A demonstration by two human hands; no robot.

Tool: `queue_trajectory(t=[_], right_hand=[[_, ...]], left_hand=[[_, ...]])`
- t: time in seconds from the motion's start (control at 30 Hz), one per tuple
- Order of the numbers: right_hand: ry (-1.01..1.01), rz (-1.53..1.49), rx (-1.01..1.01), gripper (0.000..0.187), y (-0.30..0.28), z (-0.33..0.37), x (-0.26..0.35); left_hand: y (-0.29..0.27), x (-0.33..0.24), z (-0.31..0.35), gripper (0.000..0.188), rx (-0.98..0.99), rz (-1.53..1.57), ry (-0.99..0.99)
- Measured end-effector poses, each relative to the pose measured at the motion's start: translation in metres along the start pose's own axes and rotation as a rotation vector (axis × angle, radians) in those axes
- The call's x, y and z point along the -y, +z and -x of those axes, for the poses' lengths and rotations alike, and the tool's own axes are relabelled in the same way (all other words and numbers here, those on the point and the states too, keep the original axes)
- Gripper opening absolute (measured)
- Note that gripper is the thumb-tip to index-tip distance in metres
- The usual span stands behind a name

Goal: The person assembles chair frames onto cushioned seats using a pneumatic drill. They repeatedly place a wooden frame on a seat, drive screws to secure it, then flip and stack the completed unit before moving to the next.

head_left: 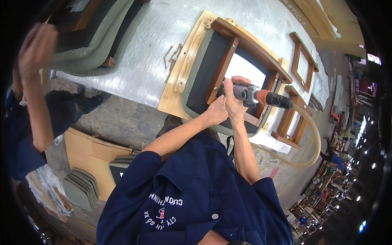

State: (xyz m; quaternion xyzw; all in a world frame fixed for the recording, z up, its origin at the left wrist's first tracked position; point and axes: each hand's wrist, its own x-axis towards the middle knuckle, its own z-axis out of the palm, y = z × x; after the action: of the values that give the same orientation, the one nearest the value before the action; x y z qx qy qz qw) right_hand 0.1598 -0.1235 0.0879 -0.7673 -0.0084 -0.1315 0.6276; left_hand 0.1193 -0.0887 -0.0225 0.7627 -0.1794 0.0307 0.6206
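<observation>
Right hand (236, 94) around pneumatic screwdriver (253, 96)

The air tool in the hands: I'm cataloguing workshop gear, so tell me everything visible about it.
The air tool is a grey metal-looking power driver with an orange collar and a black coupling, from which a tan hose curves away. It lies roughly level, its nose against the wooden seat frame on the table. The right hand grips its body; the left hand rests beside the nose. Its tip is hidden.
</observation>
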Motion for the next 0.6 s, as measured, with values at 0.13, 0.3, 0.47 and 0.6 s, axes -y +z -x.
queue_trajectory(t=[0.13,0.3,0.47,0.6], right_hand=[[0.047,0.026,0.054,0.019,-0.006,-0.006,-0.002],[0.013,0.125,0.141,0.018,-0.014,-0.005,-0.004],[-0.017,0.078,0.247,0.015,-0.010,-0.002,-0.005],[-0.022,0.087,0.200,0.016,-0.008,-0.006,-0.009]], left_hand=[[-0.003,0.003,0.000,0.027,0.193,-0.200,0.035],[-0.001,0.009,0.002,0.023,0.095,-0.187,0.068],[0.000,0.011,0.003,0.020,0.141,-0.310,0.094],[0.001,0.012,0.003,0.017,0.163,-0.341,0.099]])
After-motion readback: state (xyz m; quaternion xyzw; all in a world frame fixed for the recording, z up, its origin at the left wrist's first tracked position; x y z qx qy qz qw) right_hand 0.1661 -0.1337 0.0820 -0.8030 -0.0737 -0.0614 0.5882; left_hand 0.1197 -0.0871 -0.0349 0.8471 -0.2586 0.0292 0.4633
